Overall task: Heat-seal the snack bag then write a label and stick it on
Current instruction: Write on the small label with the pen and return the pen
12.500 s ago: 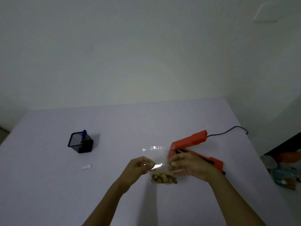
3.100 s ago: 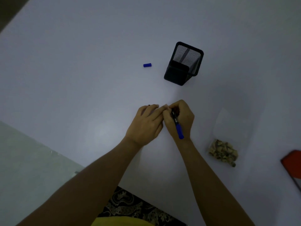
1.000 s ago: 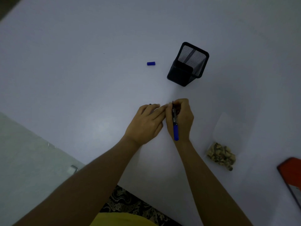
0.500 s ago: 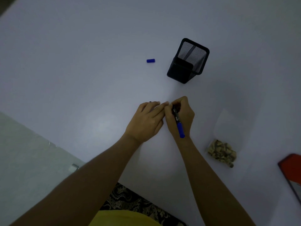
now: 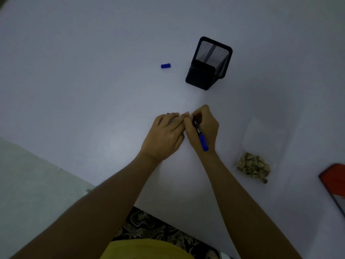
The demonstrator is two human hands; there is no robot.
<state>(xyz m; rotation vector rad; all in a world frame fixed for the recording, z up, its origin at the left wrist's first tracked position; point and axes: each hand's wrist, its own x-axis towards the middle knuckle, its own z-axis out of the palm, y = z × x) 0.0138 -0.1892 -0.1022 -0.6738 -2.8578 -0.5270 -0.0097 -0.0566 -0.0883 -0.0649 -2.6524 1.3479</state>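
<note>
Both hands meet mid-table (image 5: 74, 90): left hand (image 5: 164, 136) flat, touching right hand (image 5: 203, 128), which grips the pen (image 5: 200, 134). Pen holder (image 5: 208, 64) stands behind them, pen cap (image 5: 165, 66) lies to its left (apart from it). Snack bag (image 5: 258, 154) lies right of the hands; sealer (image 5: 334, 186) at the right edge.

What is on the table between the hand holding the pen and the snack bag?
Nothing: in the head view, only bare white table lies between the right hand holding the pen and the snack bag.

Black metal-mesh pen holder (image 5: 209, 64), matt table (image 5: 93, 53)
</note>
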